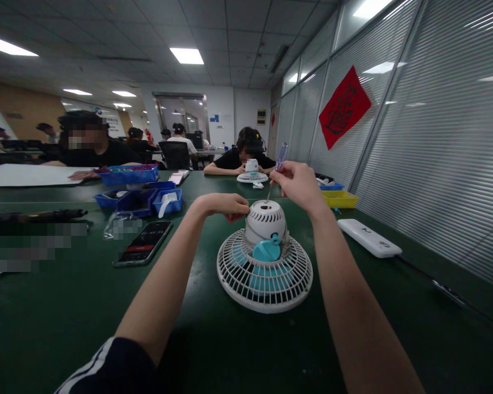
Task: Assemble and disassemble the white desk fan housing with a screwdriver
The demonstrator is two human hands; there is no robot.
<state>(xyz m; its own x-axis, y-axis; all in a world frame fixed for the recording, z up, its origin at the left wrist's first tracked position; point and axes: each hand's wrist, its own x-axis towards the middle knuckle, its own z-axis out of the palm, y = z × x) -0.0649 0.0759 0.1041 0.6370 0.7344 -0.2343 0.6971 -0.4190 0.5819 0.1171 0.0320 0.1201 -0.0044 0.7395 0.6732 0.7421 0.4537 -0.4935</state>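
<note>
A small white fan [264, 268] lies face down on the green table [66, 317], its round grille flat and its white motor housing [265, 220] pointing up, with a blue clip on the side. My left hand [225, 207] is closed against the housing's left edge, steadying it. My right hand [298, 183] is raised just above the housing, pinched on a screwdriver [278, 164] with a clear purple handle; the thin shaft slants down to the top of the housing.
A black phone [144, 242] lies left of the fan. Blue bins [142, 200] sit further back left, a yellow tray [340, 198] back right, a white power strip [368, 238] at right. Other people sit at the far side; one has a similar fan [252, 174].
</note>
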